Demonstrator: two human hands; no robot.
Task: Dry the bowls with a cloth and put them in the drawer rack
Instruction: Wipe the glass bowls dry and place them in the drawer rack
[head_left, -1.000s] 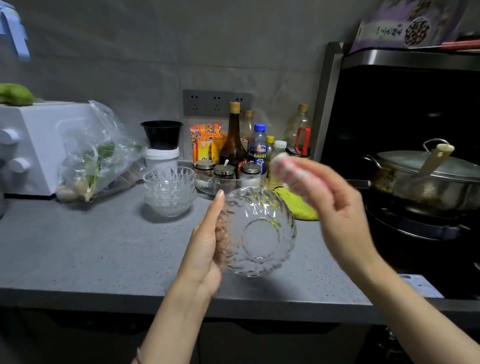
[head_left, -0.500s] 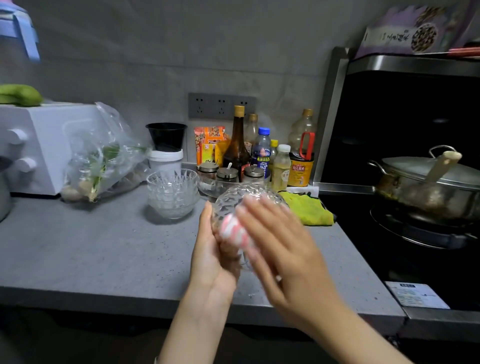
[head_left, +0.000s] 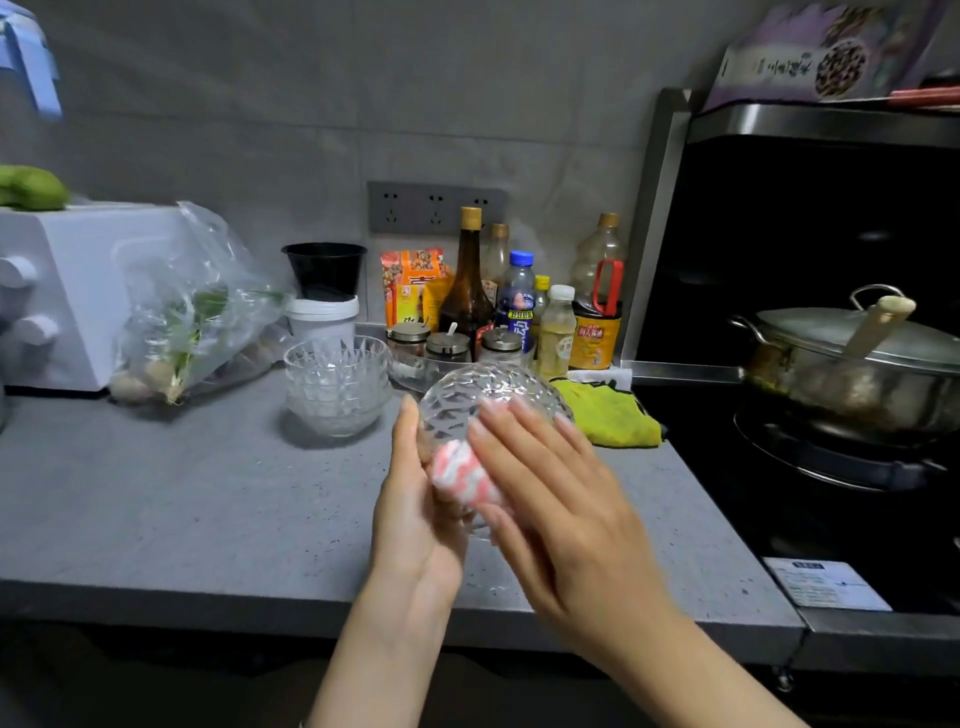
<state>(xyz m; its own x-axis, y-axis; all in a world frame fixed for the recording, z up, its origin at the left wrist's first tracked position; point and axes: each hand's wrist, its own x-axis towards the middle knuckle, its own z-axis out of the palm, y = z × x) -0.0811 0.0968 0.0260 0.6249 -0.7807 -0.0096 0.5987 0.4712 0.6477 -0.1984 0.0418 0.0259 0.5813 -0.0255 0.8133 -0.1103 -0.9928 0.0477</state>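
My left hand (head_left: 415, 514) grips a clear cut-glass bowl (head_left: 483, 395) by its rim, tipped on its side above the counter's front. My right hand (head_left: 561, 499) presses a pink-and-white cloth (head_left: 460, 470) against the bowl, the fingers spread flat over it. A stack of matching glass bowls (head_left: 337, 382) stands upright on the grey counter (head_left: 182, 493), behind and to the left of my hands. No drawer rack is in view.
A yellow-green rag (head_left: 608, 415) lies by the stove edge. Bottles and spice jars (head_left: 498, 317) crowd the back wall. A bag of vegetables (head_left: 182, 317) leans on a white appliance (head_left: 62, 291) at left. A lidded pot (head_left: 852, 364) sits on the stove at right.
My right hand came down from the upper right with the cloth and now presses it on the bowl. The bowl has turned so its base faces away.
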